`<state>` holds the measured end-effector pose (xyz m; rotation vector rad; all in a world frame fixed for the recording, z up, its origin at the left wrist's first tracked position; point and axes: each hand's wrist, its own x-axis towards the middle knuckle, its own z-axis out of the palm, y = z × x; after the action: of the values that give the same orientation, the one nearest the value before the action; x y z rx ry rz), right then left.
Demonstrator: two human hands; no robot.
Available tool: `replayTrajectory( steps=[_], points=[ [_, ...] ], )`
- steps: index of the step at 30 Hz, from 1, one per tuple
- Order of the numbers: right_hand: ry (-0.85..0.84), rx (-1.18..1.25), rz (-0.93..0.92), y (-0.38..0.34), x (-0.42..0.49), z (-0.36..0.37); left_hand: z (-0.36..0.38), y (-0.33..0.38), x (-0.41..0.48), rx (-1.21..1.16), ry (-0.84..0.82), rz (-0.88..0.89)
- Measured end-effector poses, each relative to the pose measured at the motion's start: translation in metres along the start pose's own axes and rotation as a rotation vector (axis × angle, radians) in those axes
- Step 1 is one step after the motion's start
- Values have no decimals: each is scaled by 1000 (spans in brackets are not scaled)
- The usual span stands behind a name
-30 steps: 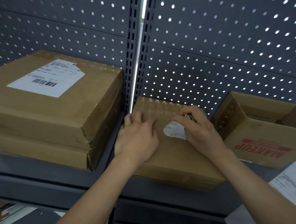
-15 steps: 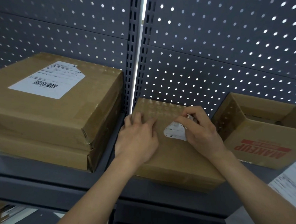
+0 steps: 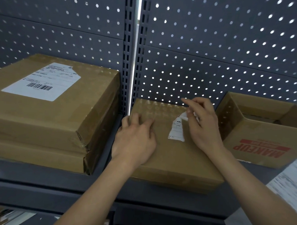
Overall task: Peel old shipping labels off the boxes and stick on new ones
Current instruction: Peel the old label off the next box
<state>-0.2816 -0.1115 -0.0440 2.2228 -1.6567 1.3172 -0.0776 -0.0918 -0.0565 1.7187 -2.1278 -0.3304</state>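
Box held down by open left hand. Old label pinched at lifted top by right hand (lower half stuck); slow, low pull advised.

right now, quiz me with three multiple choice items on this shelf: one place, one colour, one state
1. Relative to the middle box, the open box stands: A left, B right, C on top.
2. The open box's print is: A red, B green, C blue.
3. The middle box's label is: A flat, B gone, C partly peeled.
B: it stands to the right of it. A: red letters on its front wall. C: the right hand pinches the lifted end, the left hand presses the box.
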Motion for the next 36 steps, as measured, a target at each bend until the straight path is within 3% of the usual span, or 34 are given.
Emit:
replayTrajectory(
  steps=[8, 18, 28, 33, 36],
  points=[
    [-49, 41, -5, 5, -2, 3, -1, 1, 0, -6, -7, -8],
    [-48, 232, 128, 1, 0, 0, 0, 0, 0, -5, -3, -10],
    [-65, 178, 230, -5, 4, -2, -2, 1, 0, -3, -16, -17],
    [-222, 128, 275, -6, 4, -2, -2, 1, 0, -6, -21, -17],
    [-135, 117, 230, -3, 3, -1, -2, 1, 0, -6, -19, -14]
  ],
)
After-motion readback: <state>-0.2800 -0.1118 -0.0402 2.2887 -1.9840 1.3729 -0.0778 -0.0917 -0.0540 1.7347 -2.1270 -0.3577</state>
